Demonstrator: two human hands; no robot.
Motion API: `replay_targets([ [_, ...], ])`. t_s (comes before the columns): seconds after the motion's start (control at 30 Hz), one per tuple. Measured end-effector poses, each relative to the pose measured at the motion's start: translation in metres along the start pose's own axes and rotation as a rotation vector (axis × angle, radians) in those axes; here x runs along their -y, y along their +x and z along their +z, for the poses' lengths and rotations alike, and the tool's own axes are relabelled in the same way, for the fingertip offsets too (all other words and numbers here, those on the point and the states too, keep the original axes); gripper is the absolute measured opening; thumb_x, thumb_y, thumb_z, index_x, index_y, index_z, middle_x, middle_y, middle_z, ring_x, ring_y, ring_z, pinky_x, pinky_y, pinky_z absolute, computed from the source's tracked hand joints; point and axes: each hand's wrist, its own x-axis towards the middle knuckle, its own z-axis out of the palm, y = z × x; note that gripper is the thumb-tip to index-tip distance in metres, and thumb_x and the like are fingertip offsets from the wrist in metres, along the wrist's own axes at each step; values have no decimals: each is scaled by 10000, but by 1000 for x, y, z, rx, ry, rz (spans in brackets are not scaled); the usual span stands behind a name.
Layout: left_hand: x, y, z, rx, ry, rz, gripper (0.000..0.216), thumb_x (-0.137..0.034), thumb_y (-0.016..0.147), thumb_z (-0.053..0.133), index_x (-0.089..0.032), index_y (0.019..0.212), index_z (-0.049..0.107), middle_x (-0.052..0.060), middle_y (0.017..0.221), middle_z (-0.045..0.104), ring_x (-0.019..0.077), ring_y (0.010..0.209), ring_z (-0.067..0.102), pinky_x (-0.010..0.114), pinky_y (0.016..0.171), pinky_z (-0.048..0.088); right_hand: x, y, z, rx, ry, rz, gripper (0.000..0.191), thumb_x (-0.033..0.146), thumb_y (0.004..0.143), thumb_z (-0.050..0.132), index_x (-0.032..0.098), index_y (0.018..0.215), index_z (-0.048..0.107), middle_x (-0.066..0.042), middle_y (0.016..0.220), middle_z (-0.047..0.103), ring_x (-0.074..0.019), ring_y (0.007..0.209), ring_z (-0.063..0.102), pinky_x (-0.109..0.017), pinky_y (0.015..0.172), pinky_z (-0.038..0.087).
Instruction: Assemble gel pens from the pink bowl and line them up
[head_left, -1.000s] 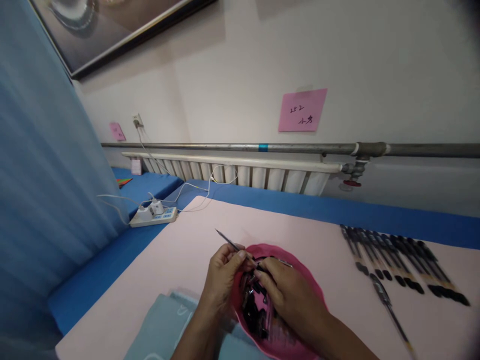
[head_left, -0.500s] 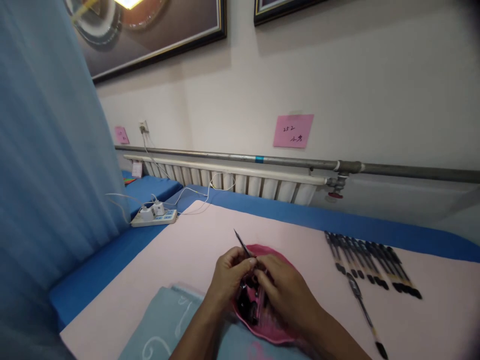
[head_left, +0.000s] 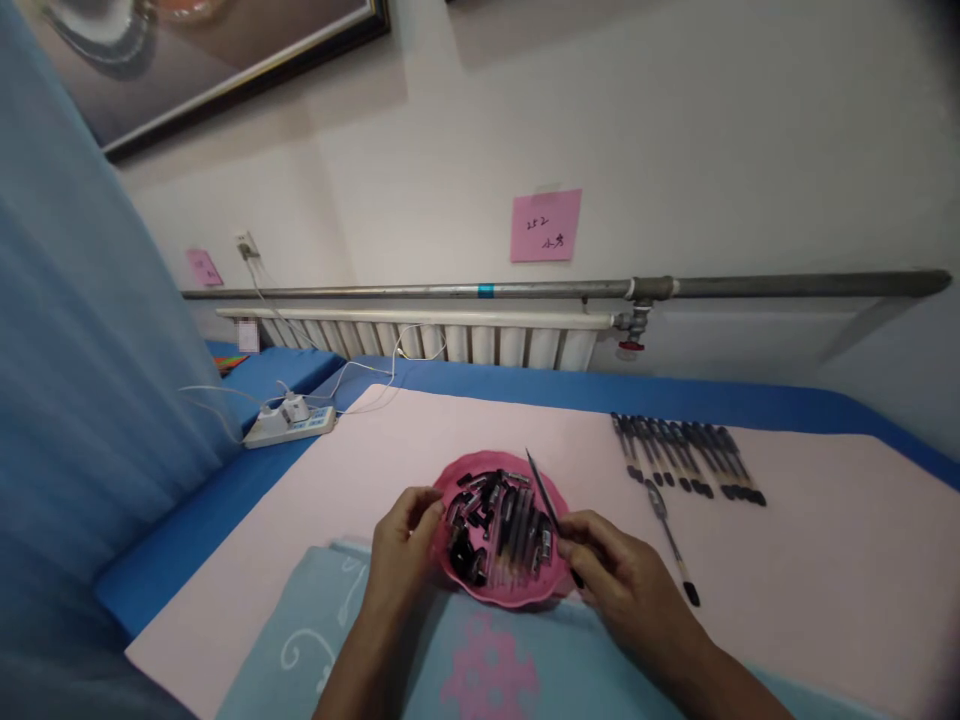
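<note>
Since the earlier frame the hands have parted: the right hand [head_left: 626, 580] now pinches a thin refill [head_left: 546, 500] by its lower end, tip slanting up over the pink dish [head_left: 501, 592], while the left hand [head_left: 401, 545] curls loosely against the dish's left rim, seemingly steadying it (whether it grips anything cannot be told). Dish holds black pen parts. Row of pens [head_left: 686, 460] lies well to the right, one pen [head_left: 670, 540] apart.

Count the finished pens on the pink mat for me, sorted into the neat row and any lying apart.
Pens in the row: about 9, too tightly packed to be sure
Single pen lying apart below the row: 1
Total: about 10
</note>
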Motion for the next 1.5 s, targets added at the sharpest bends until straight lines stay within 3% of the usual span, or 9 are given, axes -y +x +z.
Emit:
replay_targets([
  [0.2,-4,-1,8,120,521,245,178,-202,769,490,-205,834,656,46,848,662,197,828,566,314,757,403,-10,-19,-7,12,14,101,183,356,803,454,214,793,570,28,604,514,-131,554,457,-231,522,371],
  [0.33,-11,12,20,250,849,260,255,-140,774,445,-209,850,679,69,875,670,225,863,559,331,764,380,-13,-24,-12,14,-16,118,177,355,800,456,222,776,570,34,588,494,-124,528,432,-227,511,354],
  [0.57,-6,25,49,320,956,220,192,-82,643,532,-185,684,688,123,828,665,300,890,548,406,791,342,-23,-24,-9,54,-12,117,170,350,812,449,221,795,558,37,594,474,-125,546,420,-228,519,337],
  [0.8,-3,31,53,257,728,157,150,-58,583,548,-185,565,626,109,774,647,297,903,541,409,839,324,-23,-23,-7,38,29,93,139,299,797,439,211,772,544,36,604,459,-124,561,415,-228,529,329],
  [0.97,-11,22,38,181,389,62,57,-213,648,579,-195,678,625,31,692,621,192,702,556,313,690,402,-20,-23,-6,47,12,77,149,299,792,442,215,796,565,36,603,459,-129,568,418,-233,535,329],
  [1.07,-14,13,29,105,155,-20,171,-347,692,564,-183,723,601,-8,638,591,134,582,527,263,583,413,-20,-26,-1,98,-12,75,155,325,797,458,218,806,570,34,608,478,-133,573,432,-239,542,332],
  [1.2,-10,7,24,-36,-95,-98,248,-400,631,627,-162,679,574,-29,595,562,93,524,495,230,527,393,-17,-31,4,148,-30,61,144,316,805,461,222,828,569,32,624,508,-134,584,452,-237,547,333],
  [1.33,-12,6,24,-106,-288,-151,317,-376,538,721,-146,722,603,-18,627,595,75,513,500,214,507,389,-13,-33,5,167,-41,7,134,289,819,444,222,825,559,27,650,534,-128,587,466,-230,541,329],
  [1.5,-23,0,28,-98,-428,-198,393,-301,485,791,-127,804,642,-4,672,622,68,531,538,199,518,421,-10,-35,4,148,-62,-62,107,252,816,439,215,782,535,26,673,541,-123,597,483,-225,539,322],
])
